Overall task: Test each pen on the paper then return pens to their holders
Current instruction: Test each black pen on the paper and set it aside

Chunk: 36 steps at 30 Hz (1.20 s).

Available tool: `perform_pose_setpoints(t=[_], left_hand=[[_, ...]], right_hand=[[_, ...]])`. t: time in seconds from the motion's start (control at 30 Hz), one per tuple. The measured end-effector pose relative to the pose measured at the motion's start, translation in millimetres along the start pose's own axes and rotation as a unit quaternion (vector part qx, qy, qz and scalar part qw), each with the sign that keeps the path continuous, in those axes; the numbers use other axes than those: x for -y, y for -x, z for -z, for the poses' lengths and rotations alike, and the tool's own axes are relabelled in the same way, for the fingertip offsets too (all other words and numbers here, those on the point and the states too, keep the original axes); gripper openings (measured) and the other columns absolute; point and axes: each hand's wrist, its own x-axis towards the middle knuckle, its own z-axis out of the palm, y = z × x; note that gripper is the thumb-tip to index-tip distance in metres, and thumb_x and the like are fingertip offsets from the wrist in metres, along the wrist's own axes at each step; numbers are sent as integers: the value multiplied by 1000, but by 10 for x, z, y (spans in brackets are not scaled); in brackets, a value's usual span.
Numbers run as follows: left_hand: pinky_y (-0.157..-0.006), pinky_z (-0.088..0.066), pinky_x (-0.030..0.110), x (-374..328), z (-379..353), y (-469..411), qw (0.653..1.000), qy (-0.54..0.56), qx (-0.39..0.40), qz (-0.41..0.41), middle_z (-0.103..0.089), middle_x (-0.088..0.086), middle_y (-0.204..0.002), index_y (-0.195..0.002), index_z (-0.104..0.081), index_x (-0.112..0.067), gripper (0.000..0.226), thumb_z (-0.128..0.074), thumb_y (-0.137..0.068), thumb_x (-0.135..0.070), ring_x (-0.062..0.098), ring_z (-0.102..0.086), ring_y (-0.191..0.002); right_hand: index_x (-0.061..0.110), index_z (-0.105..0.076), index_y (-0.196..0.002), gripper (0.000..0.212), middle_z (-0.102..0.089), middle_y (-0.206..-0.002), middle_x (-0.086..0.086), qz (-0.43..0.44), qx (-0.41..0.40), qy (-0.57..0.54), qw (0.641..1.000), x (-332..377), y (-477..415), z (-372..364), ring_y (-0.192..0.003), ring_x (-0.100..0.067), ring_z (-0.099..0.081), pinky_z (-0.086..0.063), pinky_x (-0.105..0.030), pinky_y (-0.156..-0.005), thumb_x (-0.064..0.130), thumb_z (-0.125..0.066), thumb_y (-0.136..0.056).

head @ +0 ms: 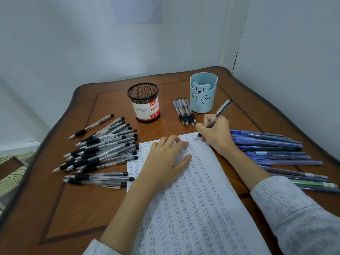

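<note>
A clear pen with a black cap (220, 111) is gripped in the right hand (215, 135), pinched between the thumb and curled fingers. Its tip is set on the paper (211, 190) close to the sheet's far right corner. The pen is tilted, with its capped end raised toward the far right corner of the table (73, 208). The left hand (165, 159) is laid flat on the far part of the paper, fingers straight and slightly spread, with nothing held in it.

The paper is placed in the middle of the surface and reaches to the near edge. It is covered in columns of the handwritten word "test", and a blank strip is left along its right side near the pen tip.

Two holders are stood upright toward the far edge. A black mesh holder (145, 103) with a red and white label is set left of centre, and a pale blue holder (203, 92) with a bear face is set to its right. A short row of black-grip pens (184, 112) is laid just beside the blue holder, between the two holders.

A loose heap of clear pens (103, 151) with black grips is spread toward the left edge of the surface, some touching the sheet. A spread of blue and dark pens (272, 148) is laid roughly parallel toward the right edge, just beyond the right wrist. The right forearm is covered by a grey sleeve (294, 214)
</note>
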Motion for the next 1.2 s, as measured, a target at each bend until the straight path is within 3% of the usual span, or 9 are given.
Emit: perform_pose_setpoints(t=[0.37, 0.53, 0.6, 0.67, 0.87, 1.2], left_hand=[[-95, -27, 24, 5, -1, 10, 1000, 0, -2, -5, -41, -12, -129, -138, -45, -30, 43, -40, -98, -48, 9, -35, -116], [-98, -28, 25, 2, 10, 2, 1000, 5, 3, -2, -41, -12, -129, -137, -45, -29, 44, -41, -98, -48, 8, -35, -117], [-99, -27, 25, 6, 18, 1, 1000, 12, 4, 2, -42, -13, -130, -137, -45, -29, 45, -42, -97, -48, 8, -35, -118], [-99, -28, 25, 6, 24, 5, 1000, 11, 4, 3, -42, -13, -130, -137, -45, -29, 45, -42, -97, -49, 8, -35, -118], [-99, -28, 24, 5, 27, 13, 1000, 9, 2, -2, -41, -14, -129, -138, -45, -29, 46, -41, -97, -50, 6, -34, -118], [-99, -26, 23, 12, 20, 13, 1000, 12, -2, -4, -40, -14, -131, -138, -44, -30, 46, -41, -97, -50, 6, -33, -120]], right_hand=[[9, -47, -57, 33, -50, -51, -5, -7, -15, 1, 1000, -15, -20, -16, -41, -7, -55, -43, -12, -44, 1, -63, -84], [14, -55, -71, 27, -54, -58, -2, -112, -34, -186, 975, 3, -42, 6, -43, -2, -48, -39, -15, -43, 24, -53, -97], [15, -55, -94, 20, -50, -57, -1, -91, -25, -181, 979, 4, -35, 3, -42, -4, -44, -38, -14, -42, 31, -45, -101], [12, -51, -107, 26, -47, -54, 0, -65, -18, -171, 983, 3, -19, -3, -39, -4, -42, -36, -13, -42, 34, -38, -102], [12, -46, -116, 24, -54, -55, -2, 0, 18, -77, 997, -8, 9, -23, -41, -4, -47, -40, -14, -45, 30, -48, -99], [10, -47, -130, 40, -52, -54, -2, 7, 27, -29, 999, 12, 5, -53, -38, -2, -46, -36, -10, -41, 33, -48, -98]])
